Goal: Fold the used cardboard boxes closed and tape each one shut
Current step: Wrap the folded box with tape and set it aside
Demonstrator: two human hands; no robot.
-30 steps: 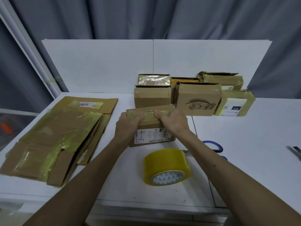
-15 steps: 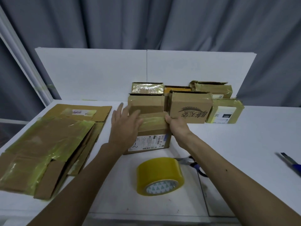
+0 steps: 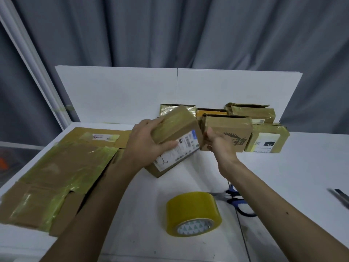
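Note:
A small taped cardboard box (image 3: 176,127) with a white shipping label is tilted up off the white table (image 3: 294,173). My left hand (image 3: 146,143) grips its left end, thumb across the label face. My right hand (image 3: 219,143) is at the box's right end, fingers curled toward it; whether they touch the box is unclear. A roll of yellowish packing tape (image 3: 192,212) stands on the table in front of the box.
Several taped boxes (image 3: 229,132) stand in a row against the white back panel. Flattened cardboard (image 3: 56,173) lies stacked at the left. Blue-handled scissors (image 3: 237,201) lie right of the tape. A dark blade-like tool (image 3: 340,195) sits at the right edge.
The box has been lifted and tilted, right end up, from lying flat on the table. My left hand went from resting flat on top to gripping its left end.

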